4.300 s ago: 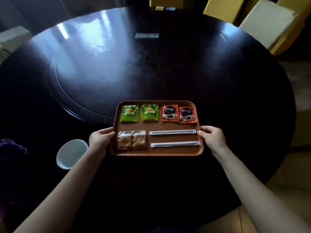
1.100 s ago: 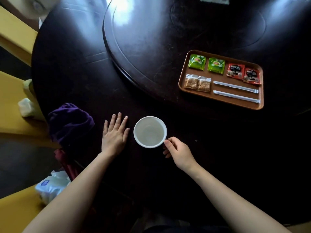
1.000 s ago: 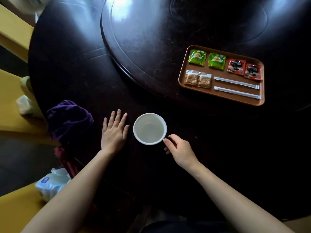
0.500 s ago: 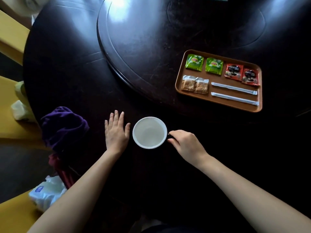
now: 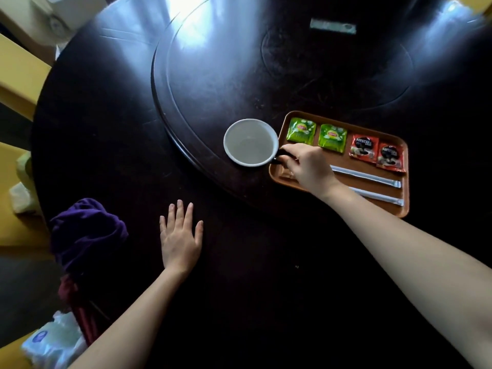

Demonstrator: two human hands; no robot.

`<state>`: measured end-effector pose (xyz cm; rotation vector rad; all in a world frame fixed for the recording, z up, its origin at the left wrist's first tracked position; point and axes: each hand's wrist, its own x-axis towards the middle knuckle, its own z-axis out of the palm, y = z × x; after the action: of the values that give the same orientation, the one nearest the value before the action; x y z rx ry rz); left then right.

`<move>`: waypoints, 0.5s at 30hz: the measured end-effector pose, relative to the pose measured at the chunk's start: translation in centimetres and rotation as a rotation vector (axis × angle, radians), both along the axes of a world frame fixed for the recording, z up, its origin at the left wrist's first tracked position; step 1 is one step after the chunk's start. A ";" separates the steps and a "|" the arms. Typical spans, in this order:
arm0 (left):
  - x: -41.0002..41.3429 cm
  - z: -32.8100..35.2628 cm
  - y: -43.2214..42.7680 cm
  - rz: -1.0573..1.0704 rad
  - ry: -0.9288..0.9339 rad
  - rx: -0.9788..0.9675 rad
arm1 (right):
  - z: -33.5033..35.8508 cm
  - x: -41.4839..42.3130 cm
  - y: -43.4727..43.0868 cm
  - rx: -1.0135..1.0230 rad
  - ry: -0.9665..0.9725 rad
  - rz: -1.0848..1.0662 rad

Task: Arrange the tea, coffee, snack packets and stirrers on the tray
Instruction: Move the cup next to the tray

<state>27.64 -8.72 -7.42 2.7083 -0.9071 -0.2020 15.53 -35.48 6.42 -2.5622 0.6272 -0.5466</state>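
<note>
A brown tray [image 5: 403,209] lies on the dark round table at the right. Along its far side are two green tea packets [image 5: 301,130] and two red coffee packets [image 5: 363,145]. Two white wrapped stirrers [image 5: 372,177] lie along its near side. The snack packets are almost wholly hidden under my right hand [image 5: 306,166], which is closed on the dark handle of a white cup [image 5: 250,141] right beside the tray's left edge. My left hand [image 5: 181,238] rests flat on the table, fingers spread, holding nothing.
The raised turntable rim [image 5: 170,129] curves under the cup. A purple cloth [image 5: 85,233] lies at the table's left edge, with a white plastic packet [image 5: 50,344] below it. A small flat item [image 5: 332,25] lies far across the table. Yellow chairs stand at the left.
My right hand took the cup by its handle and carried it from in front of me up and right, next to the tray. My left hand stayed flat on the table.
</note>
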 end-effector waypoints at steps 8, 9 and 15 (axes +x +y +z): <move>-0.3 0.3 -0.2 0.013 0.000 0.013 | -1.9 5.3 -4.5 0.081 0.042 -0.051; -0.3 0.4 -0.2 0.014 -0.004 0.016 | -2.0 5.7 -4.7 0.084 0.037 -0.044; -0.6 0.7 -0.4 0.024 0.001 0.002 | -2.7 7.1 -6.0 0.042 0.039 0.021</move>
<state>27.08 -9.17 -6.71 2.7190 -0.8733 -0.1993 22.66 -41.49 3.76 -2.5419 0.6177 -0.4729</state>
